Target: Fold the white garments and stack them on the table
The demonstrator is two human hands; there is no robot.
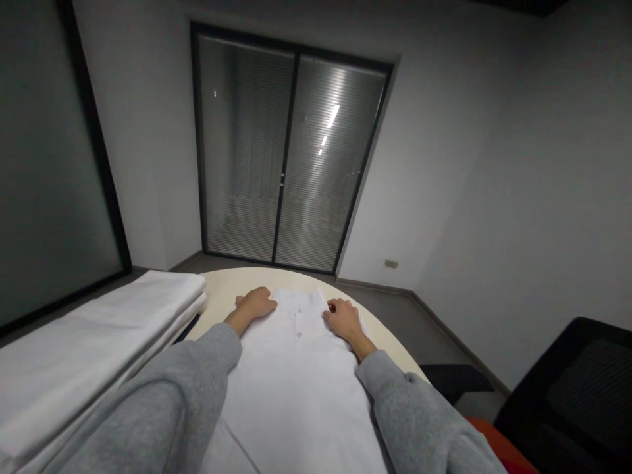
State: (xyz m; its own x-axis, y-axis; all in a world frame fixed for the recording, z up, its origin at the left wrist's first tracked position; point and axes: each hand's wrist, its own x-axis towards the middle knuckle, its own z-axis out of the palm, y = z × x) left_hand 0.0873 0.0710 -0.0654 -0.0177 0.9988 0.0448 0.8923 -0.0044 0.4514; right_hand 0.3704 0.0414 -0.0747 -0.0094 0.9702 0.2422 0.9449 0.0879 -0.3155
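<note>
A white polo-style shirt lies front up on the round table, its collar towards the far edge and two buttons showing on the placket. My left hand is at the shirt's left shoulder, beside the collar, its fingers bent and closed on the cloth. At the opposite shoulder, my right hand has its thumb and curled fingers pinching the fabric near the collar. Both wrists come out of grey sleeves. The lower end of the shirt runs out of view at the bottom.
A thick stack of folded white cloth lies on the left, with a dark strip beside it. The table's pale rim curves around the far side. A black chair stands at the right, with something red near it.
</note>
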